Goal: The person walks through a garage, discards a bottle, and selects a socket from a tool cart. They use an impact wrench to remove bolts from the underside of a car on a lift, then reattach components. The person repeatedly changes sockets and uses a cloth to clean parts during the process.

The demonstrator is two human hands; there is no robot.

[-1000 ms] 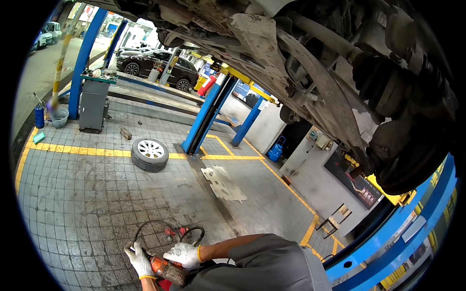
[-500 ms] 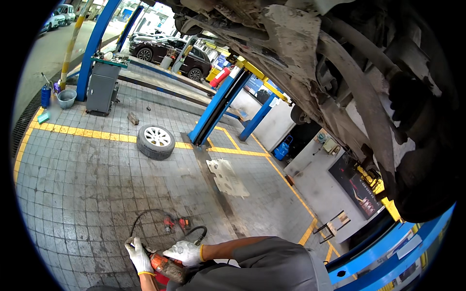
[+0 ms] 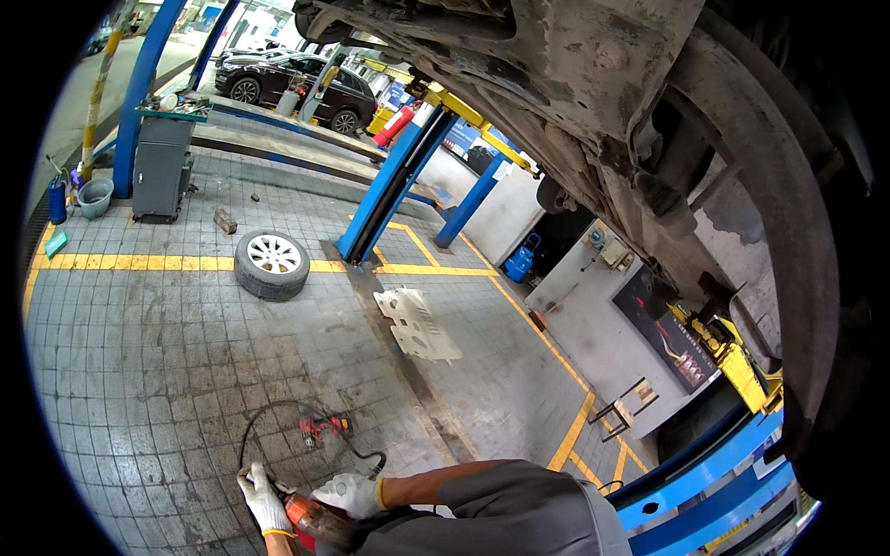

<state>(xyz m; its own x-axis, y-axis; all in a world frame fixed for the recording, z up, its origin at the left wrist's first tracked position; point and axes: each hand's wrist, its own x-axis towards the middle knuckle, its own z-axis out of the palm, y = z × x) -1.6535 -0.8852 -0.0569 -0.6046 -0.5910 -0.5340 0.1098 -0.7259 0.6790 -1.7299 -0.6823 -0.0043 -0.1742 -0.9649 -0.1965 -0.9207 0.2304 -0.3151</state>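
My left hand [image 3: 263,503], in a white glove, is closed with its fingers bent at the end of a black hose [image 3: 248,428]; the exact grip is partly hidden. Beside it my right hand [image 3: 350,494], also gloved, curls over an orange tool with a dark body [image 3: 313,519], held low by my lap. The tool's kind is unclear and its lower end is hidden by my leg. The hose loops out over the floor and back to near my right wrist. Inside that loop lies a red and black cordless power tool [image 3: 326,427].
A raised car's underside [image 3: 575,102] hangs overhead at the right. A wheel [image 3: 273,265] lies on the tiles, with a pale metal shield plate [image 3: 417,324] beyond the hose. Blue lift posts [image 3: 394,185], a grey tool cabinet [image 3: 162,171] and a small chair [image 3: 630,408] stand around.
My view has shifted, so the floor and wheel sit further left and the car's underside looks nearer. Both hands stay at the orange tool, nearly in place.
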